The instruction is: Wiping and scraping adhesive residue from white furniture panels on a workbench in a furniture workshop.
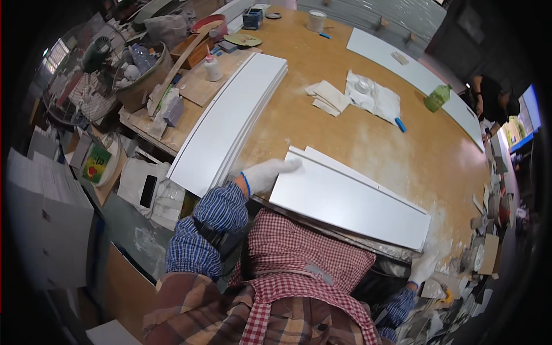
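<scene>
A long white panel (pixel 351 201) lies across the near edge of the table, with another white board (pixel 328 156) showing behind its far edge. At its left end my left hand (pixel 269 174), in a white glove, is closed on the panel, thumb over the top face. My right hand (pixel 424 268), also gloved, is at the right end by the near corner; its fingers appear to grip the edge, partly hidden. To the left of my left hand lies a stack of long white panels (pixel 236 115).
On the wooden table (pixel 299 75) are sandpaper sheets (pixel 329 96), a white cloth (pixel 374 95), a green bag (pixel 437 98) and another long panel (pixel 397 63). A person (pixel 493 100) bends at the far right. Left stand a white bottle (pixel 213 69), a bucket (pixel 144 75) and a fan (pixel 86 80).
</scene>
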The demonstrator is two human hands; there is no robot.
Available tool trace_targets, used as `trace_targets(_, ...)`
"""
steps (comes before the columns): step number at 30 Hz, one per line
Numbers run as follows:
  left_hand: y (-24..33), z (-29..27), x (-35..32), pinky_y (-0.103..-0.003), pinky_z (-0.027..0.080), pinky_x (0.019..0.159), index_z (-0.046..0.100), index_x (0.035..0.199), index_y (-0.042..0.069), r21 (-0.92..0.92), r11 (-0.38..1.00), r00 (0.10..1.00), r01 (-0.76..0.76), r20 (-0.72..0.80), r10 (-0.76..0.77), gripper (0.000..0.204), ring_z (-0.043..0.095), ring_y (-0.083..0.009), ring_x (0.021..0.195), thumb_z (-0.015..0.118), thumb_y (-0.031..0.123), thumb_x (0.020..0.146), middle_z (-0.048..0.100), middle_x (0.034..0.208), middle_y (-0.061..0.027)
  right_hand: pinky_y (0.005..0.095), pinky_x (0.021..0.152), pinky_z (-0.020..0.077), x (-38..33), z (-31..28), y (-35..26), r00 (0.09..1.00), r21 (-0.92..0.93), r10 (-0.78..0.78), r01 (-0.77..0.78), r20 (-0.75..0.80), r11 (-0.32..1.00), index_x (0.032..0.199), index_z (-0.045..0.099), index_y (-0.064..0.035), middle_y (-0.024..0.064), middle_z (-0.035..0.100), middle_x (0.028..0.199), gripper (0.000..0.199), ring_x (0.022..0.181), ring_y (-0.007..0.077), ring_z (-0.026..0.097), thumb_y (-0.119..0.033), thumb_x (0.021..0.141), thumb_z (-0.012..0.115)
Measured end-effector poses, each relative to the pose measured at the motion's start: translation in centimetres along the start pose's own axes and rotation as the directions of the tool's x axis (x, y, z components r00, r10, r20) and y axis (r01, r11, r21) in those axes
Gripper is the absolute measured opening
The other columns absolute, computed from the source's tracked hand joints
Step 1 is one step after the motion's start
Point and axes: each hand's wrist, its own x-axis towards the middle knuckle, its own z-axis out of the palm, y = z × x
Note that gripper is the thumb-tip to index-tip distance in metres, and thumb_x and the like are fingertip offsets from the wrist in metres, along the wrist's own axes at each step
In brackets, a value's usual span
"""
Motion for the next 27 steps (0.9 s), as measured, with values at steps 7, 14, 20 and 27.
trace_targets(7,-5.4,3.1,-6.4,-0.033,0.058,0.092,0.062,0.135,-0.005,-0.124,0.963,0.965,-0.239,-0.138,0.222,0.045,0.071,-0.0177,0.107,0.062,0.031,0.108,0.072,0.122,-0.0117,0.0379,0.113,0.0451,-1.2,0.3,-2.1,0.899,0.303,0.352,-0.270,-0.260,0.914,0.148,0.051,0.0116,0.0224,0.059,0.147,0.066,0.129,0.0299,0.060,-0.044,0.112,0.049)
trace_targets(14,-7.4,-2.0,-13.8,-0.040,0.058,0.100,0.053,0.146,-0.001,-0.430,0.702,0.815,-0.568,-0.408,0.410,0.054,0.068,-0.0270,0.119,0.053,0.040,0.112,0.066,0.135,-0.0157,0.0358,0.112,0.0454,-2.7,3.1,-6.6,0.963,0.482,0.184,-0.068,-0.197,0.873,0.151,0.048,0.0106,0.0180,0.059,0.148,0.069,0.127,0.0276,0.060,-0.047,0.113,0.048)
trace_targets(20,-6.7,-3.2,-16.8,-0.045,0.053,0.108,0.044,0.154,0.000,-0.189,0.477,0.473,-0.858,-0.653,0.592,0.062,0.060,-0.0317,0.131,0.053,0.045,0.111,0.058,0.148,-0.0160,0.0390,0.108,0.0495,0.4,7.0,1.5,0.919,-0.028,-0.342,0.344,-0.195,0.939,0.150,0.052,0.0059,0.0155,0.060,0.146,0.061,0.126,0.0271,0.061,-0.042,0.113,0.050)
trace_targets(27,-6.8,-7.5,-17.3,-0.044,0.058,0.102,0.046,0.152,0.000,-0.119,0.446,0.376,-0.887,-0.747,0.548,0.063,0.064,-0.0306,0.126,0.056,0.045,0.109,0.060,0.145,-0.0151,0.0353,0.100,0.0528,-3.9,9.8,-6.3,1.000,0.462,0.004,0.010,-0.029,0.887,0.144,0.055,0.0059,0.0127,0.064,0.137,0.063,0.118,0.0222,0.063,-0.047,0.111,0.053)
